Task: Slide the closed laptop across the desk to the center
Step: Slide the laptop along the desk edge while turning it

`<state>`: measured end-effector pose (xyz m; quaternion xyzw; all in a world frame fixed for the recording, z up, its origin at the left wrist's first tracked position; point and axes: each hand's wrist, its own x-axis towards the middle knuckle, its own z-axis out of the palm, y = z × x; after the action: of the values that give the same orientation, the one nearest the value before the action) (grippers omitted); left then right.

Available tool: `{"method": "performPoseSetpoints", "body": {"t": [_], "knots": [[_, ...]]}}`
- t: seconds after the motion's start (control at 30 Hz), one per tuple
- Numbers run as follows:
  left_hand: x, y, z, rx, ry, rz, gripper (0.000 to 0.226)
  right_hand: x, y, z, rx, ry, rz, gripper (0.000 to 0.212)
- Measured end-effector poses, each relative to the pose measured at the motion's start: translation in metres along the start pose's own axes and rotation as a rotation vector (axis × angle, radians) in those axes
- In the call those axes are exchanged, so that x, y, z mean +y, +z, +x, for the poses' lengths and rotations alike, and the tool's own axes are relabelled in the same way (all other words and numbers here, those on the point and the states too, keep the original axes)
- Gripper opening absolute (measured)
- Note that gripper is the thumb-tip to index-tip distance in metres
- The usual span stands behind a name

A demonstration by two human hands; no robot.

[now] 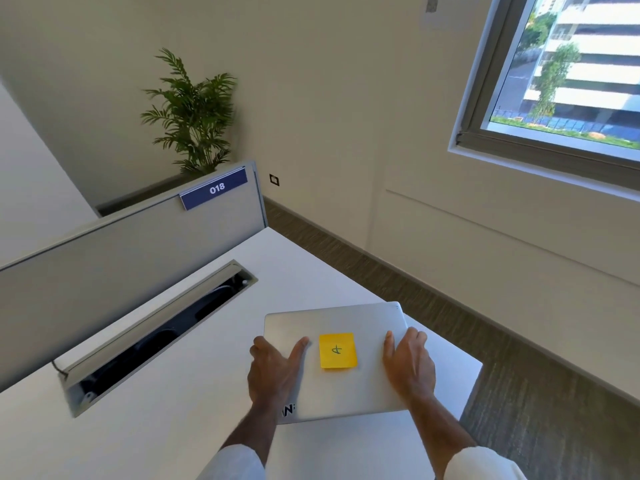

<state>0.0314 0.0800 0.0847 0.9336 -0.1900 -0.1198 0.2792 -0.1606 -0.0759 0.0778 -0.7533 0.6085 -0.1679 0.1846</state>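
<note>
A closed silver laptop (341, 320) lies flat near the right end of the white desk (194, 386), with a yellow sticky note (337, 350) on its lid. My left hand (275, 367) grips the laptop's left edge, thumb on the lid and fingers over the side. My right hand (408, 363) holds the right edge the same way, thumb on top. A dark sticker shows on the lid by my left wrist.
An open cable tray (156, 337) runs along the back of the desk in front of a grey divider panel (114, 271) labelled 018. The desk's right edge (474, 379) drops to carpet. A potted plant (194, 112) stands behind the divider.
</note>
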Motion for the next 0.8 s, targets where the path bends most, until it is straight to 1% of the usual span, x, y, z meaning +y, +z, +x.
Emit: {"method": "performPoseSetpoints", "body": {"t": [0.17,0.5,0.8], "knots": [[-0.022,-0.021,0.000,0.033,-0.049,-0.013,0.092,-0.022,0.010,-0.012,-0.022,-0.053,0.017,0.037],[-0.059,-0.064,-0.006,0.097,-0.140,-0.071,0.086,-0.066,0.033,-0.033,-0.043,-0.166,0.027,0.036],[-0.091,-0.090,-0.002,0.135,-0.187,-0.068,0.085,-0.100,0.045,-0.055,-0.068,-0.217,0.033,0.035]]}}
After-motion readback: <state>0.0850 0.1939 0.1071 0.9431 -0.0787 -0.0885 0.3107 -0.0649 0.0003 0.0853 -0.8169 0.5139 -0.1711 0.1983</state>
